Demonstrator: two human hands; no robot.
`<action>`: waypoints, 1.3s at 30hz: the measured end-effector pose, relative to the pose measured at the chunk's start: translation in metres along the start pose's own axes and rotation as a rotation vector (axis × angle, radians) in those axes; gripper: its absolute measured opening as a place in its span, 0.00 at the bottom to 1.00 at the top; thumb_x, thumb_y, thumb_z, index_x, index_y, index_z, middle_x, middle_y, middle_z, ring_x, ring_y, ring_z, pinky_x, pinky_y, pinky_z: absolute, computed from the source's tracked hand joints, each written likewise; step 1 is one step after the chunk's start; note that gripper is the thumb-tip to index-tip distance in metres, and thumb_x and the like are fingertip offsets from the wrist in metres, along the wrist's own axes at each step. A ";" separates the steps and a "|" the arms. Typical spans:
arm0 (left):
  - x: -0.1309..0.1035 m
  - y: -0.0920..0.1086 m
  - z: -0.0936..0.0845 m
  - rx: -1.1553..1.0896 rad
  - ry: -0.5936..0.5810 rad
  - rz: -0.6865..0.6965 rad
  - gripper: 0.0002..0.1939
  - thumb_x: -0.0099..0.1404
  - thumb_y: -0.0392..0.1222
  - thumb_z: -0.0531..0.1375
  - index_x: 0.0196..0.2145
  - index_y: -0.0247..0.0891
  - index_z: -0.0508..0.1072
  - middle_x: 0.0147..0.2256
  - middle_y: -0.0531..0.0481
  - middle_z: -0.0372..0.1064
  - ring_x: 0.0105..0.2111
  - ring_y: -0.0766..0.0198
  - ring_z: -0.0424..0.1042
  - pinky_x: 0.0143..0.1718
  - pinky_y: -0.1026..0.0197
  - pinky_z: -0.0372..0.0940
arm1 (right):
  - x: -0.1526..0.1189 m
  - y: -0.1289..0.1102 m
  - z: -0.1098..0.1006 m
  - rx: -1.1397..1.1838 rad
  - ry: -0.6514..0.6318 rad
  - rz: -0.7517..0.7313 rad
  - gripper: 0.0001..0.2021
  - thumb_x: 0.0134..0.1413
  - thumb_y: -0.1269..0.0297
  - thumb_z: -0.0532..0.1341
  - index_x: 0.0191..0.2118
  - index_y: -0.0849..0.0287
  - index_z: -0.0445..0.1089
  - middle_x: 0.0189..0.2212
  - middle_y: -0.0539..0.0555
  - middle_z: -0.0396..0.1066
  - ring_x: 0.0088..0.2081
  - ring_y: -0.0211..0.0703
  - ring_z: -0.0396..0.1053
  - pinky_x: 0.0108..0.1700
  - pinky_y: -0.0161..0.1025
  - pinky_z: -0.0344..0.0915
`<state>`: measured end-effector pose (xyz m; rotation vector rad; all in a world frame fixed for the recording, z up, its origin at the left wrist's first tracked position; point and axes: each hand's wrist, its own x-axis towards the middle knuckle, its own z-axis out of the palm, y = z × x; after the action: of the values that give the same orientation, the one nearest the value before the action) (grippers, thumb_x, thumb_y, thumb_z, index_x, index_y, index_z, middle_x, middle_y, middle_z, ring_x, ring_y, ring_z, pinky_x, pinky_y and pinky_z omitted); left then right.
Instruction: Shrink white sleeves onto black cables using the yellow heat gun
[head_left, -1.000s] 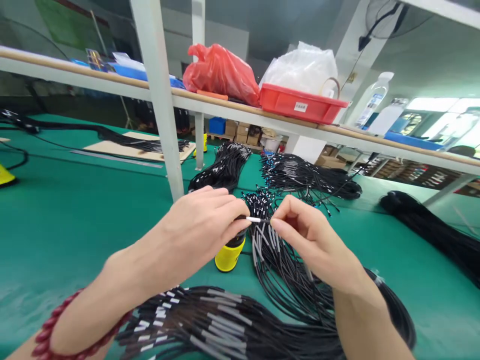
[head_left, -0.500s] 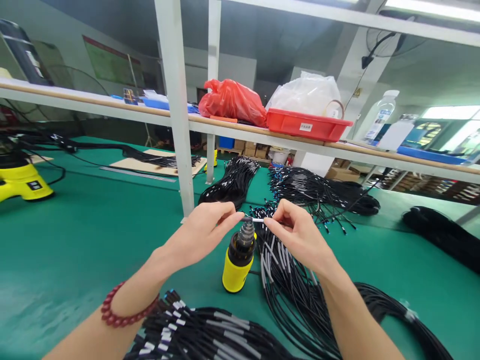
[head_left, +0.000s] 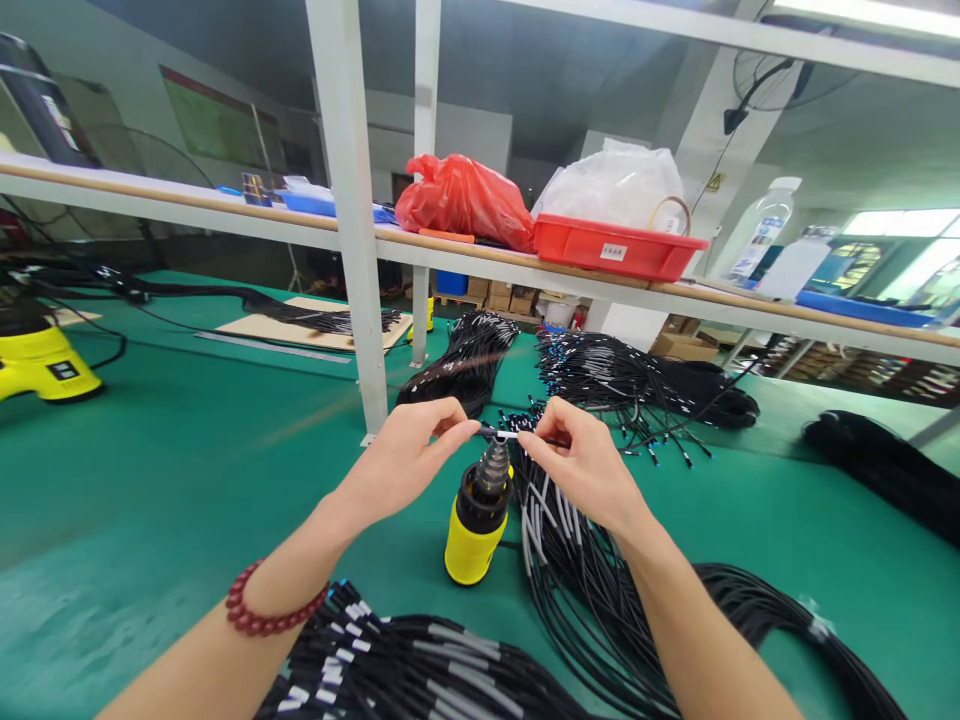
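A thin black cable with a white sleeve (head_left: pixel 507 435) is stretched level between my two hands. My left hand (head_left: pixel 420 450) pinches its dark left end between thumb and forefinger. On the other side, my right hand (head_left: pixel 581 460) pinches it beside the white sleeve. Just under the cable, the metal coil-like nozzle of a yellow and black heat gun (head_left: pixel 474 540) points upward; whether they touch I cannot tell. A bundle of black cables with grey sleeves (head_left: pixel 570 540) lies behind and below my right hand. Nearer to me is another bundle with white labels (head_left: pixel 420 660).
The shelf (head_left: pixel 450 250) crosses above the green table (head_left: pixel 187 480), its white post (head_left: pixel 349 200) left of my hands. It carries a red bin (head_left: pixel 615 250), a red bag (head_left: pixel 465 205) and bottles. Further cable bundles (head_left: pixel 637 380) lie behind. Another yellow tool (head_left: pixel 45 360) stands at left.
Both hands have shifted slightly left with the cable, which stays over the heat gun's nozzle. The heat gun and the bundles have not moved.
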<state>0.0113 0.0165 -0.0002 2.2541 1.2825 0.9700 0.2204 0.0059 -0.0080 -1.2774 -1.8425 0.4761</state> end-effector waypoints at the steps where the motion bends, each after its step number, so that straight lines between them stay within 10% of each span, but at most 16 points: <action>1: 0.000 0.000 0.000 -0.009 0.001 -0.005 0.18 0.69 0.51 0.52 0.26 0.38 0.66 0.24 0.56 0.65 0.26 0.67 0.61 0.27 0.65 0.53 | 0.000 0.000 0.000 -0.001 0.002 -0.003 0.12 0.54 0.63 0.59 0.25 0.56 0.56 0.20 0.44 0.57 0.23 0.36 0.55 0.25 0.34 0.51; 39: 0.004 -0.002 0.001 -0.088 0.025 0.006 0.13 0.69 0.48 0.54 0.30 0.38 0.68 0.28 0.54 0.69 0.28 0.65 0.64 0.29 0.64 0.58 | -0.004 0.003 -0.005 -0.030 -0.068 -0.053 0.11 0.60 0.62 0.58 0.32 0.59 0.76 0.29 0.53 0.76 0.30 0.43 0.70 0.32 0.38 0.63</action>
<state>0.0122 0.0207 -0.0011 2.1864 1.2194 1.0387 0.2274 0.0026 -0.0091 -1.2426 -1.9427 0.4697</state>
